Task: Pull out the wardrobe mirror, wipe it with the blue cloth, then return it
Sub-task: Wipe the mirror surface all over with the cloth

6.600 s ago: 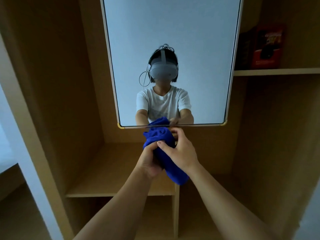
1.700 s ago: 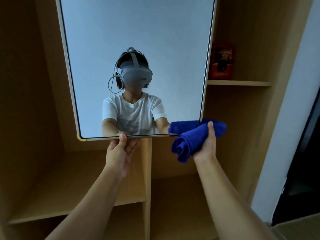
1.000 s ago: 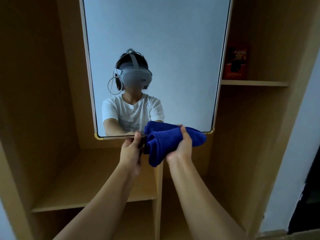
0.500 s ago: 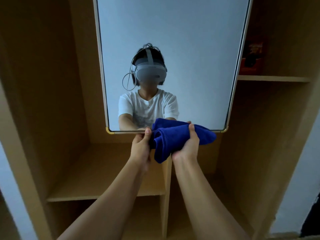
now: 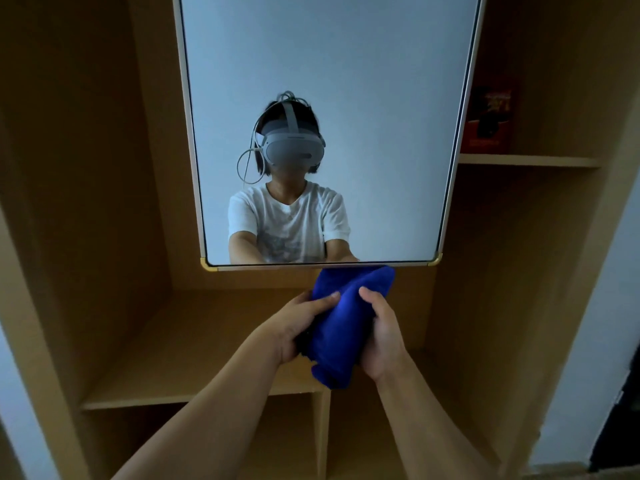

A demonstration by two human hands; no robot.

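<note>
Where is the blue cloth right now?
In the head view, the blue cloth sits centre-frame just below the mirror, gripped between the left hand and right hand.

mirror (image 5: 363, 98): tall, pale-framed, facing you, gold-capped bottom corners
blue cloth (image 5: 341, 323): bunched, just below the mirror's bottom edge

one head-worn camera looks forward and down, close to the mirror (image 5: 329, 64) inside the wardrobe (image 5: 86, 168).

I see a dim, bluish, soft picture; the mirror (image 5: 325, 98) above my fingers (image 5: 369, 295) is brightest, the wardrobe (image 5: 86, 168) dark and bowed at the edges.
</note>
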